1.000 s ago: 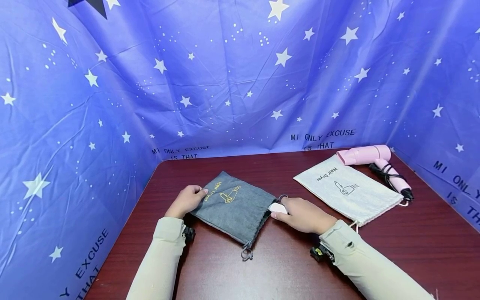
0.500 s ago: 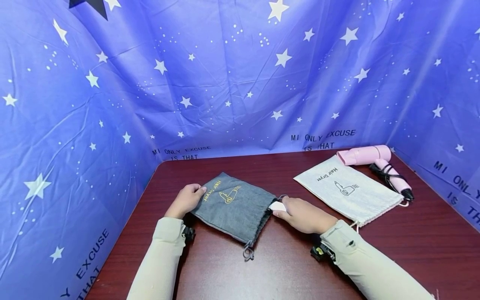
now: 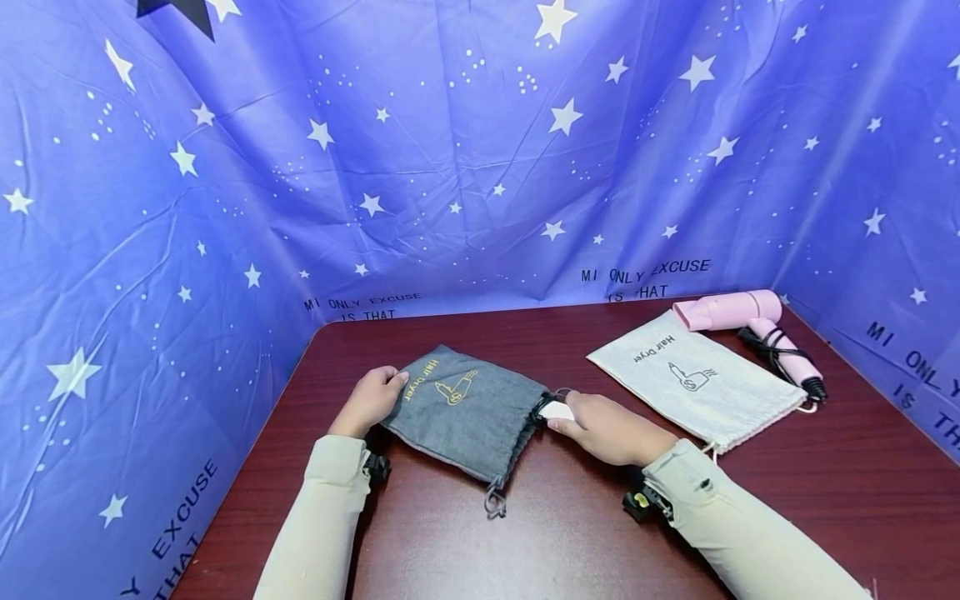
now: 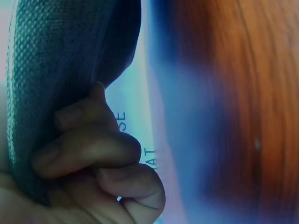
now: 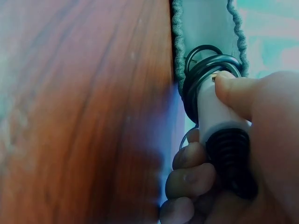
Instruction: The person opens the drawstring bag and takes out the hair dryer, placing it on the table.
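Note:
A grey drawstring bag (image 3: 472, 408) with yellow "Hair Dryer" lettering lies tilted in the middle of the head view. My left hand (image 3: 367, 402) grips its closed end; in the left wrist view, curled fingers (image 4: 88, 149) and thumb hold the cloth (image 4: 51, 56). At the bag's mouth, my right hand (image 3: 611, 429) holds the white handle of a hair dryer (image 3: 557, 412). Seen from the right wrist, black cord (image 5: 187, 88) loops round the handle (image 5: 217, 109), and a ribbed black cord sleeve (image 5: 229, 149) sits in the palm. The dryer's head is hidden inside the bag.
To the right lies a white drawstring bag (image 3: 693, 379) printed "Hair Dryer". A pink hair dryer (image 3: 727, 310), its black cord wrapped round the handle, overlaps that bag's far corner. Starry blue curtains (image 3: 465, 167) wall in the dark red table (image 3: 562, 533).
My left hand has shifted slightly left and up, drawing the grey bag's closed end along. The bag's mouth looks narrower round the handle. My right hand has barely moved.

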Demonstrator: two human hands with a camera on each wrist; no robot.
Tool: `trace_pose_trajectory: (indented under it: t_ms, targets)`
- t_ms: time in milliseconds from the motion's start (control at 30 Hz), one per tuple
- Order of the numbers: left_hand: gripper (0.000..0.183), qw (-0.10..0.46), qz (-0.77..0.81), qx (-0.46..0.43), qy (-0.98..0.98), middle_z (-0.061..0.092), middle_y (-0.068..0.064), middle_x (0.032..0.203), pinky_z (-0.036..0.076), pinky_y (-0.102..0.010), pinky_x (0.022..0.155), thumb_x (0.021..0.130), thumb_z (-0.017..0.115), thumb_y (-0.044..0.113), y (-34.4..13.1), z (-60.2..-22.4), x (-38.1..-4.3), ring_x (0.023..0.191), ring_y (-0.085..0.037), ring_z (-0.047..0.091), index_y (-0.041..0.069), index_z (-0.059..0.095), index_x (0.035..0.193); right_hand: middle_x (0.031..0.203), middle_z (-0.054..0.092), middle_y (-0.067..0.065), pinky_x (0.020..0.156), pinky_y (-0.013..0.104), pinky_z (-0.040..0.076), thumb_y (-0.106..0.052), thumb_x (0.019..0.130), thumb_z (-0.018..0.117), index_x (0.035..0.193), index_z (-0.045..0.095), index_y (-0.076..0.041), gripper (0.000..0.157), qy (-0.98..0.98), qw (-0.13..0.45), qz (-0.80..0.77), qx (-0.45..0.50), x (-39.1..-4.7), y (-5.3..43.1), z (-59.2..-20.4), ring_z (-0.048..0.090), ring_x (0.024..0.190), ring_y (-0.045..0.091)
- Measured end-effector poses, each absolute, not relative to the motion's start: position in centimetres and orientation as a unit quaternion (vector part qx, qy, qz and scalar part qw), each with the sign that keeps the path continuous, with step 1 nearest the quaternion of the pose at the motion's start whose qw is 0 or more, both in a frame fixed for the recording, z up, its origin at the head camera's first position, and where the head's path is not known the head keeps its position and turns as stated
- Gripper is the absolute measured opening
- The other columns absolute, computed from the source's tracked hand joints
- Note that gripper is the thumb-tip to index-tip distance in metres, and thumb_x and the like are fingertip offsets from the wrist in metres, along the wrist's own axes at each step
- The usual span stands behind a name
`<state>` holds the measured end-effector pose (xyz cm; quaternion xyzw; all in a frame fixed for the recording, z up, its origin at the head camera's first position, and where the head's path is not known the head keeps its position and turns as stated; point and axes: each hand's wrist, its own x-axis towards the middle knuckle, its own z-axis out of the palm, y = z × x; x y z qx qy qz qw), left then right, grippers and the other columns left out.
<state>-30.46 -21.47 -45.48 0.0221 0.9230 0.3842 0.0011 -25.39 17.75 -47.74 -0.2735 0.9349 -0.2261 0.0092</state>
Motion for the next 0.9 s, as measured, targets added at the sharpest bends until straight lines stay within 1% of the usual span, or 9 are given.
trace_pose_trajectory:
  t_ms: [267,400,533,633,900]
  targets:
    - [0.031,-0.009,0.384,0.023,0.923,0.042,-0.001,0.069,0.038,-0.033,0.068,0.106,0.054,0.023,-21.73,-45.54,-30.55,0.068,-0.020,0.044,0.006,0.056,0.080,0.081,0.055,-0.005,0.078,0.039,0.049,-0.043,0.106,0.057,0.101,0.058,-0.010,0.034,0.936,0.006,-0.220,-0.274,-25.53,17.87,-47.87,0.056,0.080,0.011]
    - [0.031,-0.010,0.382,0.020,0.924,0.042,-0.001,0.068,0.038,-0.033,0.067,0.106,0.054,0.022,-21.80,-45.60,-30.55,0.067,-0.020,0.044,0.006,0.056,0.080,0.080,0.054,-0.005,0.077,0.037,0.048,-0.043,0.105,0.057,0.099,0.058,-0.011,0.033,0.936,0.007,-0.221,-0.275,-25.63,17.94,-47.94,0.054,0.078,0.011]
    - [0.030,-0.010,0.378,0.015,0.925,0.043,-0.001,0.069,0.038,-0.033,0.069,0.106,0.055,0.022,-21.87,-45.63,-30.65,0.069,-0.020,0.046,0.006,0.057,0.081,0.082,0.056,-0.005,0.080,0.039,0.050,-0.042,0.105,0.058,0.100,0.058,-0.011,0.031,0.937,0.006,-0.218,-0.272,-25.70,18.09,-47.99,0.057,0.082,0.012]
    - [0.030,-0.011,0.377,0.013,0.926,0.043,-0.001,0.069,0.038,-0.033,0.069,0.106,0.055,0.022,-21.97,-45.70,-30.76,0.069,-0.020,0.046,0.006,0.057,0.080,0.085,0.058,-0.004,0.082,0.041,0.051,-0.042,0.105,0.059,0.103,0.059,-0.010,0.032,0.937,0.006,-0.217,-0.273,-25.74,18.19,-48.01,0.060,0.085,0.013]
    - [0.032,0.001,0.387,0.007,0.922,0.041,-0.001,0.068,0.037,-0.033,0.066,0.107,0.053,0.023,-22.12,-45.78,-30.70,0.067,-0.019,0.043,0.007,0.054,0.079,0.082,0.057,-0.005,0.077,0.038,0.049,-0.044,0.105,0.058,0.102,0.059,-0.011,0.033,0.937,0.013,-0.223,-0.268,-25.87,18.45,-47.84,0.057,0.080,0.011]
